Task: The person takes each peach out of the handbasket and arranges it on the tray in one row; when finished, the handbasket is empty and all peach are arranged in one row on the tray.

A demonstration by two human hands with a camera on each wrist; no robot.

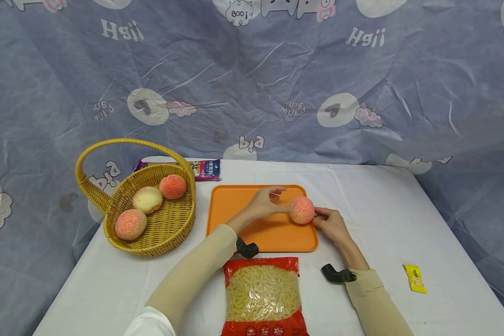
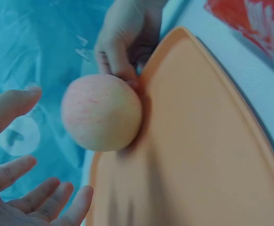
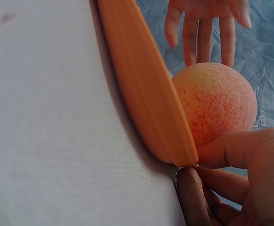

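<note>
A peach (image 1: 302, 210) rests at the right side of the orange tray (image 1: 273, 238), pink-red and speckled in the head view, paler in the left wrist view. My left hand (image 1: 265, 204) is over the tray, just left of the peach; its fingers are spread and hold nothing, with a gap to the fruit in the left wrist view. With my right hand (image 1: 332, 226) I pinch the tray's right rim, thumb (image 3: 221, 153) above and fingers (image 3: 193, 193) beneath. The peach is right beside that thumb.
Left of the tray stands a yellow wicker basket (image 1: 168, 238) with a tall handle and three peaches inside. Behind it lies a purple snack packet (image 1: 210, 170). A red bag of pasta (image 1: 263, 294) lies in front of the tray, and a small yellow packet (image 1: 415, 278) at the right.
</note>
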